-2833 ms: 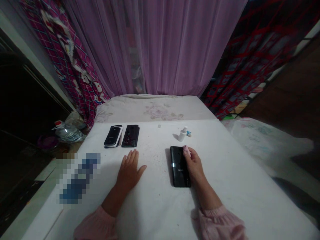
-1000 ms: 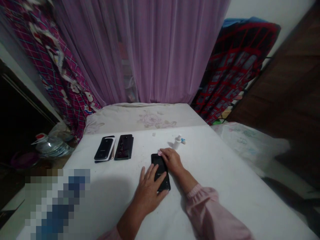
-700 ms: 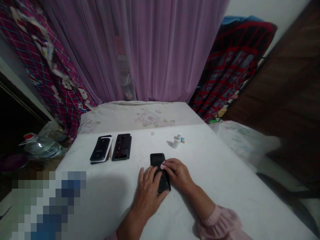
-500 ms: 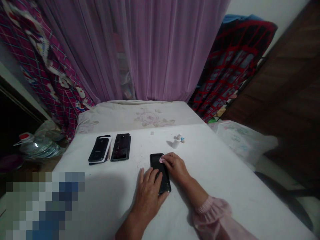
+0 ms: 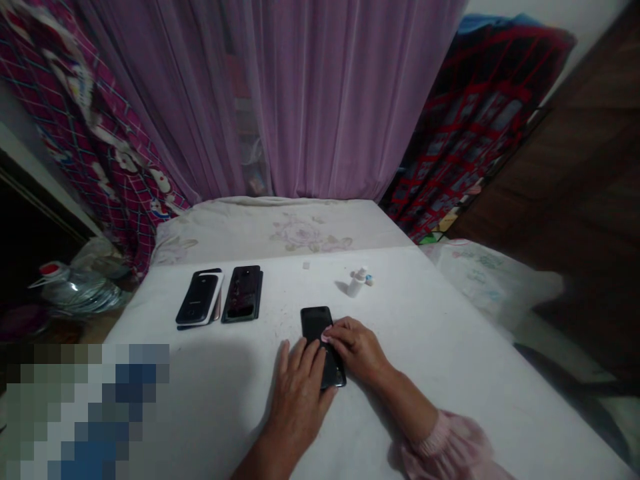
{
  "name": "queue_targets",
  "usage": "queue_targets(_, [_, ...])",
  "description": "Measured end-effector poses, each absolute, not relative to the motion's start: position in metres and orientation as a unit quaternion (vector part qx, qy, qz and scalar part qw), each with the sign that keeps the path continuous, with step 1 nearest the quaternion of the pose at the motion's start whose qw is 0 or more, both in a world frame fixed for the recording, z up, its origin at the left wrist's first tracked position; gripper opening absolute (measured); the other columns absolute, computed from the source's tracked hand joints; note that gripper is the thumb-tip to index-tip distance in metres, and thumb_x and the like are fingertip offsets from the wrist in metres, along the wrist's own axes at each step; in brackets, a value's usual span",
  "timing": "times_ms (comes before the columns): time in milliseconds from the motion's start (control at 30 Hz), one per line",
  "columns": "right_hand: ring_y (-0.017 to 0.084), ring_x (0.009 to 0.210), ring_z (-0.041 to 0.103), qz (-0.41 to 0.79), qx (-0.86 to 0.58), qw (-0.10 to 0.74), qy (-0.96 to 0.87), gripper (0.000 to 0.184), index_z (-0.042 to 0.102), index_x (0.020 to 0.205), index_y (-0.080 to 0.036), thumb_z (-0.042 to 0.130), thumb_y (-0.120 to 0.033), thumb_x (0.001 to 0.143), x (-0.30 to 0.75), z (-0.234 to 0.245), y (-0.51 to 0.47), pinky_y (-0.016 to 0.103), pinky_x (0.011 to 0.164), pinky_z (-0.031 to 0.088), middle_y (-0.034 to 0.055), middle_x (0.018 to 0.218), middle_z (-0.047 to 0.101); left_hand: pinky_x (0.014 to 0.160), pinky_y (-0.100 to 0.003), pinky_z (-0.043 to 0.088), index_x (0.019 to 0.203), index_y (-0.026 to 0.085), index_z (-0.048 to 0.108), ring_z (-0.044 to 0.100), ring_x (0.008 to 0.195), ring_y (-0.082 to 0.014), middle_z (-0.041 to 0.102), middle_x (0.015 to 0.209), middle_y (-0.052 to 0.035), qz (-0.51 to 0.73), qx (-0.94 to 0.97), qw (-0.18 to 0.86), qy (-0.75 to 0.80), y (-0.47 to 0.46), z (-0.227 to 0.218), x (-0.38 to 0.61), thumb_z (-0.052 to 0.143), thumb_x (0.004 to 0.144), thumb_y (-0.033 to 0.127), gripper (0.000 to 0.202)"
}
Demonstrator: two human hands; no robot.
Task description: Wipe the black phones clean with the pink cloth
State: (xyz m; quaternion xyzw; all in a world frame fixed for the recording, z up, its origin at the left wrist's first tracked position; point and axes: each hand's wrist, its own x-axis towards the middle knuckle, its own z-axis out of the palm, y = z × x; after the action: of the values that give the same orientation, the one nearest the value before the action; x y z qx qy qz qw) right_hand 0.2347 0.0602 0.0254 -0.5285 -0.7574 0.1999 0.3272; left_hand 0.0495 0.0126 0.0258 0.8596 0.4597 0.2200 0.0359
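Observation:
A black smartphone (image 5: 315,321) lies flat on the white-covered table in front of me. My left hand (image 5: 300,377) rests across its lower left part, fingers stretched out and partly covering it. Between the fingertips of my right hand (image 5: 361,347) is a small pink cloth or pad (image 5: 326,334), pressed on the phone's surface near its right edge. Beyond the phone, to the right, stands a small white spray bottle (image 5: 357,283) with a little blue-and-white item (image 5: 369,280) beside it.
At the left lie a stack of phones (image 5: 200,298) and another dark pair of phones (image 5: 243,293). A small pale square (image 5: 306,265) sits farther back. A big water bottle (image 5: 75,287) is beyond the left edge; a plastic bag (image 5: 490,280) is off the right. Purple curtains (image 5: 325,100) hang behind.
My right hand has slid the pink piece down the phone toward me. My left hand stays on the phone. The view has shifted slightly.

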Motion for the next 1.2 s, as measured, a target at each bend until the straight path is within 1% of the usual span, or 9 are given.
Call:
queue_targets(67, [0.017,0.084,0.064,0.200,-0.529,0.318,-0.761,0.019,0.075,0.096,-0.028,0.056,-0.026,0.093,0.233,0.028,0.069,0.028,0.074,0.051,0.0032,0.089,0.067,0.110,-0.062,0.036,0.134,0.019,0.053,0.051,0.128,-0.0340,0.059,0.135,-0.0123,0.219,0.861,0.033,0.458,0.012,0.025,0.050,0.056,0.091,0.036,0.046])
queue_targets(267, [0.018,0.085,0.063,0.144,-0.576,0.290,-0.751,0.017,0.075,0.096,-0.026,0.059,-0.023,0.091,0.216,0.027,0.118,0.028,0.076,0.049,0.0040,0.091,0.067,0.108,-0.060,0.040,0.133,0.018,0.053,0.052,0.128,-0.0341,0.059,0.136,-0.0124,0.209,0.868,0.020,0.450,0.012,0.023,0.050,0.054,0.091,0.035,0.045])
queue_targets(433, [0.018,0.086,0.062,0.142,-0.559,0.284,-0.766,0.016,0.075,0.095,-0.026,0.060,-0.024,0.091,0.217,0.031,0.105,0.028,0.075,0.049,0.0041,0.090,0.067,0.109,-0.060,0.039,0.133,0.017,0.053,0.051,0.128,-0.0345,0.059,0.136,-0.0126,0.204,0.868,0.028,0.453,0.012,0.026,0.049,0.056,0.090,0.037,0.047])
queue_targets(600, [0.017,0.084,0.062,0.185,-0.515,0.257,-0.796,0.016,0.075,0.095,-0.027,0.060,-0.024,0.091,0.223,0.037,0.083,0.027,0.073,0.049,0.0029,0.089,0.066,0.111,-0.059,0.037,0.133,0.017,0.052,0.051,0.128,-0.0326,0.059,0.132,-0.0134,0.209,0.857,0.045,0.468,0.011,0.028,0.050,0.057,0.090,0.034,0.046])
queue_targets(733, [0.018,0.087,0.063,0.157,-0.527,0.254,-0.795,0.014,0.075,0.094,-0.025,0.063,-0.021,0.089,0.214,0.036,0.106,0.028,0.078,0.049,0.0042,0.092,0.067,0.112,-0.059,0.037,0.130,0.018,0.055,0.053,0.125,-0.0326,0.062,0.127,-0.0120,0.211,0.859,0.049,0.464,0.011,0.029,0.051,0.056,0.091,0.036,0.043])
queue_targets(933, [0.019,0.090,0.062,0.127,-0.556,0.253,-0.782,0.014,0.076,0.095,-0.022,0.063,-0.020,0.090,0.198,0.033,0.133,0.028,0.081,0.048,0.0054,0.092,0.068,0.114,-0.061,0.032,0.130,0.017,0.056,0.050,0.128,-0.0316,0.062,0.129,-0.0097,0.210,0.856,0.045,0.471,0.009,0.032,0.051,0.057,0.091,0.038,0.044])
queue_targets(1067, [0.017,0.089,0.062,0.151,-0.496,0.252,-0.817,0.014,0.076,0.094,-0.023,0.063,-0.019,0.090,0.205,0.036,0.115,0.026,0.080,0.048,0.0044,0.092,0.068,0.113,-0.061,0.032,0.130,0.017,0.057,0.051,0.126,-0.0312,0.064,0.128,-0.0078,0.209,0.852,0.042,0.479,0.007,0.033,0.051,0.060,0.090,0.037,0.044])
queue_targets(1200, [0.014,0.082,0.063,0.203,-0.426,0.212,-0.856,0.016,0.076,0.095,-0.026,0.063,-0.019,0.089,0.212,0.044,0.102,0.024,0.075,0.048,0.0024,0.090,0.068,0.109,-0.058,0.038,0.126,0.019,0.060,0.056,0.119,-0.0299,0.066,0.126,-0.0066,0.205,0.847,0.046,0.488,0.005,0.032,0.053,0.065,0.088,0.031,0.040])
